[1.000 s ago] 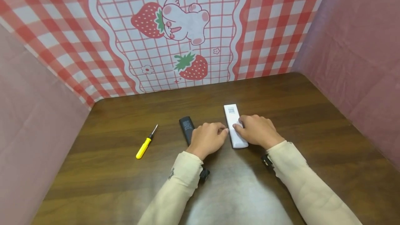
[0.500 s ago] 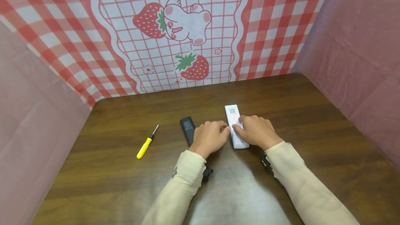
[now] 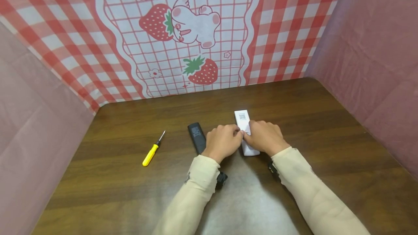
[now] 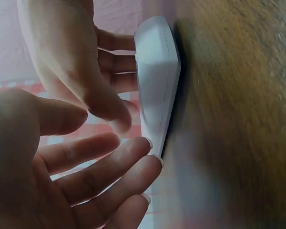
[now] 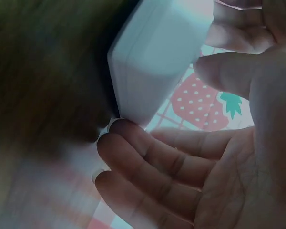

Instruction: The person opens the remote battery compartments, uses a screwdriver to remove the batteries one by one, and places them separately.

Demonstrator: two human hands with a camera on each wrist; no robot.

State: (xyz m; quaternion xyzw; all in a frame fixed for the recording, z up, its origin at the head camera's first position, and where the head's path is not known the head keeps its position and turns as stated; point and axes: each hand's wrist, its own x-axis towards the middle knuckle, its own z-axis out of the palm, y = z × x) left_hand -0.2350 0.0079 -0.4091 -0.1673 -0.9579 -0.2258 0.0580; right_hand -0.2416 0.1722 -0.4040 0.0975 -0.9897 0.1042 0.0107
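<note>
The left hand [image 3: 222, 140] sits right of centre in the head view, fingers loosely bent and grasping nothing; in the left wrist view its fingertips meet the long edge of the white case [image 3: 242, 118]. The right hand [image 3: 266, 137], just beside it, has its fingers along the case's other long edge, touching it, while its thumb reaches over the upper face and is not clamped on it. The two thumbs nearly meet above the middle of the case.

The case lies flat on the wood, its far end, with a printed code, and its near end both showing past the hands. A black handset [image 3: 197, 137] lies left of it, its near end hidden by the left hand; whether they touch cannot be told. A strip of wood separates that handset from a yellow screwdriver [image 3: 151, 153] at centre left, its shaft pointing up and right.

Wood stretches from the right hand to the slanting right edge of the table [image 3: 330, 130], and from the screwdriver to the left edge. The rear edge, well beyond the case, runs along a red-and-white checked cloth [image 3: 281, 28]. Pink cloth [image 3: 369, 46] borders the right side. Pale sleeves [image 3: 313, 188] fill the lower middle.
</note>
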